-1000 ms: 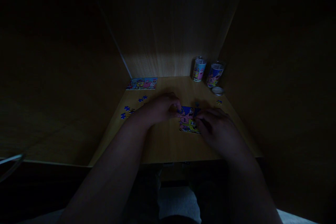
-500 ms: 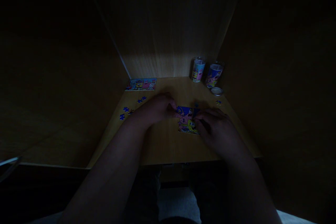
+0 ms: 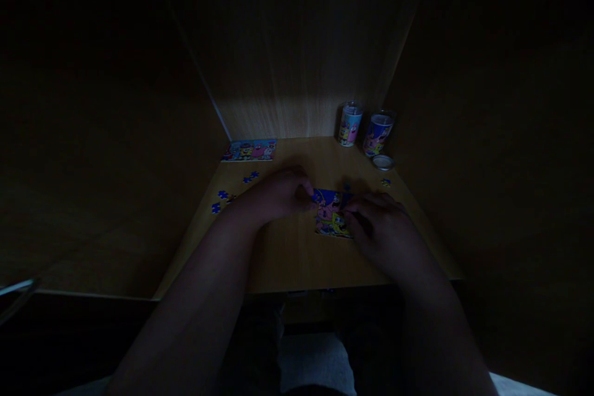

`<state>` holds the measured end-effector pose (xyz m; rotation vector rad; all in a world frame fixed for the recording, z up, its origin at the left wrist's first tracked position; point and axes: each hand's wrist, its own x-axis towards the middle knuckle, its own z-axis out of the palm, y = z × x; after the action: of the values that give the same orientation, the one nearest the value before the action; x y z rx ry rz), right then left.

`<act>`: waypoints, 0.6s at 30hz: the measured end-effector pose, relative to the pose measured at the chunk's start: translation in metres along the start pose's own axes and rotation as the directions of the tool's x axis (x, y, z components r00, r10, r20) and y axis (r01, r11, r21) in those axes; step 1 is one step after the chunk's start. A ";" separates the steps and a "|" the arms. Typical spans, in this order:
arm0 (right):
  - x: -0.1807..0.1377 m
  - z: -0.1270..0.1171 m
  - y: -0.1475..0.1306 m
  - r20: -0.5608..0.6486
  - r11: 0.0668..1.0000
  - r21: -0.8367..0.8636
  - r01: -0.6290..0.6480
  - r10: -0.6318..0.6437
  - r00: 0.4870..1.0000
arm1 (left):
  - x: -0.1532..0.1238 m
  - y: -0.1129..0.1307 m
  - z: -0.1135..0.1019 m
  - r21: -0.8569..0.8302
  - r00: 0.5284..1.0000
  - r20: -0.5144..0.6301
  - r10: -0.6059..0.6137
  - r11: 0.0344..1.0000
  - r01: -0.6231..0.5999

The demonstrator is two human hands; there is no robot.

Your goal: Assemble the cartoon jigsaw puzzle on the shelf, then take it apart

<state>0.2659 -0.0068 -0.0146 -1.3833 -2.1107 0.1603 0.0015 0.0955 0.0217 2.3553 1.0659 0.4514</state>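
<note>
A partly joined jigsaw puzzle with blue, pink and yellow cartoon figures lies flat on the wooden desk. At its upper left edge, my left hand is closed, thumb and finger pinching the border. My right hand covers the puzzle's right side, its thumb and forefinger pinched on what looks like a dark blue jigsaw piece at the surface; the fingers hide most of it. Just above the right hand lies a small loose piece.
Two clear-topped cartoon canisters stand at the back right, a round lid before them. A yellow-blue piece lies at right. Several loose pieces lie at left, below another cartoon puzzle. Wooden panels enclose the desk.
Hardly anything differs. Both hands keep their places at the puzzle, with only a very slight shift of the whole view.
</note>
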 end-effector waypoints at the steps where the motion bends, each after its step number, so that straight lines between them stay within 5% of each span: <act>1: 0.000 0.000 0.000 0.000 1.000 -0.002 -0.003 0.003 1.000 | 0.000 0.000 0.001 0.010 1.000 -0.008 -0.001 1.000 0.001; 18: 0.000 0.001 0.002 0.012 1.000 0.002 -0.006 0.006 1.000 | 0.001 0.008 -0.001 0.008 0.995 0.051 0.084 0.996 -0.084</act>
<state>0.2670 -0.0058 -0.0158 -1.3906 -2.1159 0.1736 0.0064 0.0918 0.0274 2.4145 0.9511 0.4150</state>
